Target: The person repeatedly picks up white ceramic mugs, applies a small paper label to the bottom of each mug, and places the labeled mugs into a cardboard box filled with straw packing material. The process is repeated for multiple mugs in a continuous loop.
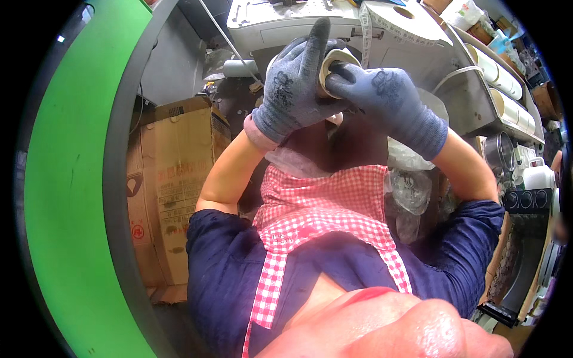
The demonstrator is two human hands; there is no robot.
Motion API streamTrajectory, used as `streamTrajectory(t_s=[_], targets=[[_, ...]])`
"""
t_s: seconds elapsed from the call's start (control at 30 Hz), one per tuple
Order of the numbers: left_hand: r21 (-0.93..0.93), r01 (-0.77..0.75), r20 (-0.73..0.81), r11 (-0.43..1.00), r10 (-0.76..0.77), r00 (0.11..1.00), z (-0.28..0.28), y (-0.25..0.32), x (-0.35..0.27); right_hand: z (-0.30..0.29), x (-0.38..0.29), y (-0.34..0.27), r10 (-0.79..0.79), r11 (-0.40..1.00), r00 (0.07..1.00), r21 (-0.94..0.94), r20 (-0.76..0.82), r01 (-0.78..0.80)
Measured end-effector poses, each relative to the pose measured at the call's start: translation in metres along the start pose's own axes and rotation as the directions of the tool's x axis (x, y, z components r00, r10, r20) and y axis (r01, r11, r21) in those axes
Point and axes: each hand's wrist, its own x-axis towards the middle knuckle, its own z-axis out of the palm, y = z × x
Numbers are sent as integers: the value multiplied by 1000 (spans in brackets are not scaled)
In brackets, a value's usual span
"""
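Note:
Both my hands wear grey-blue knit gloves with dark coated fingers and meet in front of my body. My left hand (295,80) wraps around a cream-white hollow cylinder (343,54), with one finger pointing up past it. The cylinder's open end faces my right hand (374,87). My right thumb reaches into that opening, and the other fingers of this hand are partly hidden. Most of the cylinder's wall is covered by the gloves, though a pale edge shows beyond my left hand. Below lies the red-and-white checked apron (327,192) over my lap.
A white machine (295,33) stands ahead, with a roll of printed labels (403,20) on it. White cylinders (510,114) lie on a shelf at the right. A cardboard box (183,179) and a green panel (71,188) are at the left. Clear plastic bags (409,192) hang at my right.

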Motion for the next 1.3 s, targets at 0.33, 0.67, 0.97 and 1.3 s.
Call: streamTrajectory(t_s=[0.33, 0.67, 0.97, 1.3], targets=[[-58, 55, 12, 997, -54, 998, 12, 6, 2, -13, -3, 6, 18, 998, 993, 66, -118, -10], [-59, 28, 73, 998, -23, 997, 4, 26, 16, -35, 5, 22, -121, 985, 993, 128, -2, 120], [38, 199, -63, 979, -196, 979, 10, 14, 24, -39, -16, 22, 34, 918, 988, 395, -153, 29], [-531, 611, 321, 587, -528, 786, 31, 27, 31, -18, -114, 45, 889, 317, 395, 933, -230, -170]])
